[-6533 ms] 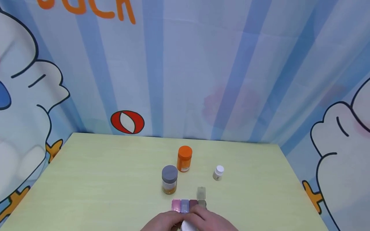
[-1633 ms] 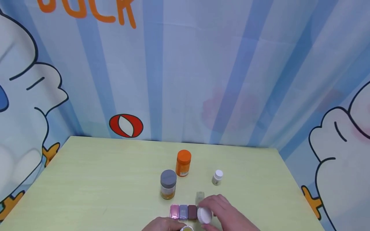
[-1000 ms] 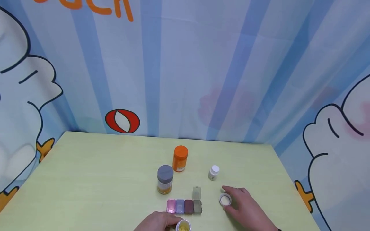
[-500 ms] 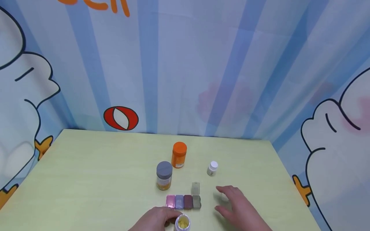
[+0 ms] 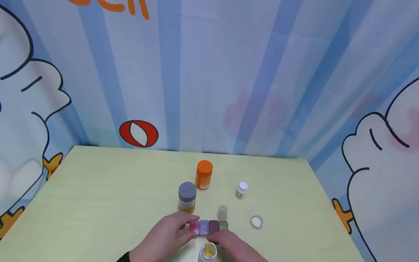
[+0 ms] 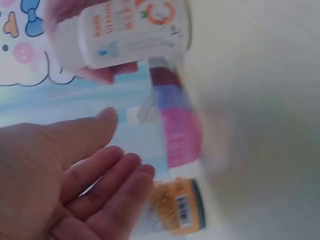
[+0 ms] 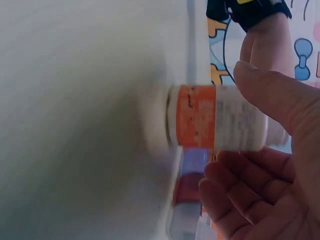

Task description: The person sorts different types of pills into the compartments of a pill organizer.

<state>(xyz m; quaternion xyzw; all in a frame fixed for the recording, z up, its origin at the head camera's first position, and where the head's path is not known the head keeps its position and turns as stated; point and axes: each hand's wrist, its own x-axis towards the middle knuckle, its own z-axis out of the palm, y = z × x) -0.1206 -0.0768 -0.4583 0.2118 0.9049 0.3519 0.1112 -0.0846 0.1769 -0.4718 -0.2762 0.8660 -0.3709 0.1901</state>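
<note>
A white pill bottle (image 5: 207,254) with an orange-marked label stands uncapped near the front of the table, yellow tablets showing in its mouth. My right hand (image 5: 236,246) holds it, thumb over one side and fingers curled on the other in the right wrist view. Just behind is a pill organizer (image 5: 204,227) with pink, lilac, maroon and grey compartments; the grey one's clear lid (image 5: 222,213) is flipped back. My left hand (image 5: 163,233) has thumb and index finger spread at the pink end, and in the left wrist view nothing lies between them. The white cap (image 5: 256,221) lies upturned to the right.
A grey-lidded jar (image 5: 187,196) stands right behind my left hand. Farther back are an orange bottle (image 5: 204,175) and a small white bottle (image 5: 241,190). A cartoon-printed curtain (image 5: 209,72) hangs behind the table's back edge.
The bottle's cap has come off and been set down on the right. My left hand has let go of the bottle and moved to the organizer; my right hand has come to the bottle.
</note>
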